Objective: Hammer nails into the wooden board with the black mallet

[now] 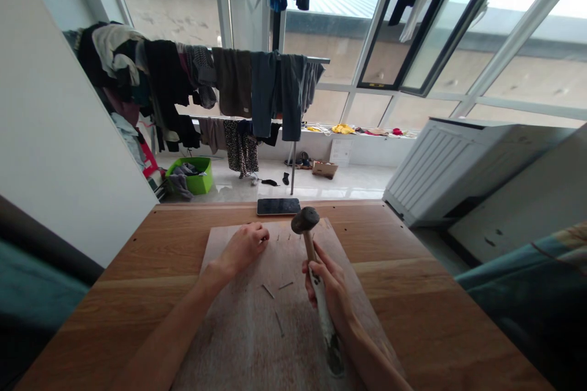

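Note:
My right hand (329,281) is wrapped round the pale, worn handle of a hammer (323,311). Its dark, rounded head is raised over the far part of a wooden board (238,330). Near the board's far left corner, my left hand (247,243) rests with its fingers curled and pinched together; what they hold, if anything, is hidden. To the right of those fingers, several nails (289,237) stand upright in a row, partly behind the hammer. Three loose nails lie nearer me: one nail (268,291) at the left, a short one (285,285) and a longer one (279,324).
The board lies on a wooden table (413,293). A dark phone (277,206) lies at the table's far edge, just beyond the board. Past it stand a clothes rack hung with trousers (263,91), a green basket (202,178) and, at right, a white ribbed cabinet (431,171).

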The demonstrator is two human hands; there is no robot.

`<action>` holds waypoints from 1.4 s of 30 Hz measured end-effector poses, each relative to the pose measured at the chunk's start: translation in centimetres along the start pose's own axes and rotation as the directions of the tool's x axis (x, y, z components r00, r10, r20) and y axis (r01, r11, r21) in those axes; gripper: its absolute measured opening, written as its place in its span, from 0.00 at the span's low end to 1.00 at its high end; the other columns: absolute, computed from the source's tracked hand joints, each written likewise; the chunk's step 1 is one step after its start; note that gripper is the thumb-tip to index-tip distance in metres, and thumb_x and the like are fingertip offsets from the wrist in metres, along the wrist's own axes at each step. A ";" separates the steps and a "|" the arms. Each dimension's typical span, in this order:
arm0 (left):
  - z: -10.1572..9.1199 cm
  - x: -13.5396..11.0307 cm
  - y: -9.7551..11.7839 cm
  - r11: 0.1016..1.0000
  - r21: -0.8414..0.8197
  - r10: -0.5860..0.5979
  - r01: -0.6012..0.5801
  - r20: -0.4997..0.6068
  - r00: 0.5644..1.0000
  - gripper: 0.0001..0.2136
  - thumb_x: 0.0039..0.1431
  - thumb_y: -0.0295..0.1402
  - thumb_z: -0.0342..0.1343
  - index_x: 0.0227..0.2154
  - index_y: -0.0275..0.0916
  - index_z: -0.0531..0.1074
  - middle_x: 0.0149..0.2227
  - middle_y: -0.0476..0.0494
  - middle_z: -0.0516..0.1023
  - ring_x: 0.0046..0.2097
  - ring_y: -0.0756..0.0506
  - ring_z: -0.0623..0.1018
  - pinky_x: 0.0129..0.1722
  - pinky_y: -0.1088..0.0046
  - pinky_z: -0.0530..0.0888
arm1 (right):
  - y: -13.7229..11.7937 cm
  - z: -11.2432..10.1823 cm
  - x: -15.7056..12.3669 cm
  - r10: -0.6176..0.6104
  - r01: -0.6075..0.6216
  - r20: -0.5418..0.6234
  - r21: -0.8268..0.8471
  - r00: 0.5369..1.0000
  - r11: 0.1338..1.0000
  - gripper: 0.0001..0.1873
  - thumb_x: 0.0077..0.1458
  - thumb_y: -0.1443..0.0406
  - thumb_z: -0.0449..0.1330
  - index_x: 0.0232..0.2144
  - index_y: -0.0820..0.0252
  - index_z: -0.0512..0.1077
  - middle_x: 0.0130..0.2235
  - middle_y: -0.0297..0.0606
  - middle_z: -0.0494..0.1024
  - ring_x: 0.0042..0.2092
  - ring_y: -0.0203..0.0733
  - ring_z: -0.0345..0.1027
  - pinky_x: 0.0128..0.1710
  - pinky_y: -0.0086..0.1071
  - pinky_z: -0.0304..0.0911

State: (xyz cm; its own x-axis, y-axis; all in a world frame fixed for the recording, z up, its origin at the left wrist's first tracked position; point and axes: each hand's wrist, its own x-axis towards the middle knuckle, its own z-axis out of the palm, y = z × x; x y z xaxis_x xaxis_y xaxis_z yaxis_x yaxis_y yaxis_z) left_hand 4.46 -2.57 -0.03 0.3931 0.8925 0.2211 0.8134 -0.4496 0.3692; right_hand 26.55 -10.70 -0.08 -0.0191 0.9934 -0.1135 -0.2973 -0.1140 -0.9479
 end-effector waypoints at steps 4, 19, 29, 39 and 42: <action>0.6 0.0 -0.7 0.972 -0.232 -0.045 0.036 -0.035 0.998 0.06 0.57 0.24 0.54 0.36 0.37 0.75 0.32 0.46 0.77 0.33 0.48 0.75 0.35 0.74 0.69 | 0.3 -0.1 0.0 -0.009 0.009 0.018 -0.002 1.000 1.000 0.36 0.53 0.59 0.60 0.63 0.62 0.63 0.28 0.30 0.73 0.16 0.29 0.58 0.10 0.23 0.56; 1.9 0.1 -2.3 0.875 -0.484 -0.057 -0.002 -0.109 0.992 0.08 0.55 0.35 0.58 0.34 0.36 0.77 0.30 0.47 0.77 0.31 0.49 0.74 0.33 0.74 0.70 | -1.0 3.7 0.0 -0.054 0.061 0.216 -0.022 0.975 0.998 0.37 0.52 0.62 0.58 0.65 0.55 0.61 0.28 0.28 0.71 0.15 0.27 0.58 0.08 0.21 0.55; 2.3 0.1 -2.6 0.865 -0.502 -0.062 -0.027 -0.160 0.985 0.05 0.54 0.32 0.58 0.29 0.36 0.77 0.28 0.48 0.75 0.30 0.49 0.73 0.32 0.74 0.69 | 0.9 2.9 0.0 -0.014 0.017 0.170 -0.016 0.985 1.000 0.38 0.51 0.62 0.58 0.65 0.58 0.61 0.27 0.28 0.71 0.15 0.27 0.57 0.09 0.22 0.54; 2.3 0.2 -2.9 0.867 -0.492 -0.019 -0.075 -0.183 0.983 0.04 0.52 0.28 0.57 0.30 0.36 0.76 0.26 0.51 0.70 0.29 0.50 0.69 0.30 0.76 0.66 | 1.8 3.2 0.1 -0.025 0.068 0.233 -0.180 0.972 0.981 0.35 0.53 0.64 0.56 0.64 0.60 0.63 0.27 0.26 0.70 0.15 0.27 0.58 0.09 0.22 0.56; 2.2 0.2 -2.8 0.869 -0.492 -0.034 -0.054 -0.167 0.985 0.04 0.53 0.31 0.57 0.28 0.36 0.75 0.26 0.50 0.71 0.29 0.50 0.69 0.30 0.76 0.66 | 1.6 3.3 0.0 -0.045 0.084 0.209 -0.183 0.977 0.980 0.34 0.54 0.64 0.56 0.63 0.59 0.63 0.26 0.25 0.69 0.15 0.26 0.56 0.09 0.21 0.56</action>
State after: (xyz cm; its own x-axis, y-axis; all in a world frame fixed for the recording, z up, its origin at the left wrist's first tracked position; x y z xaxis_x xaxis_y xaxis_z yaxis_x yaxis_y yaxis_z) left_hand 3.21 -1.09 -2.97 0.2881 0.8888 0.3563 0.4745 -0.4557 0.7531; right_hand 22.96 -10.81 -0.63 -0.2052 0.9787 -0.0061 -0.1182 -0.0310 -0.9925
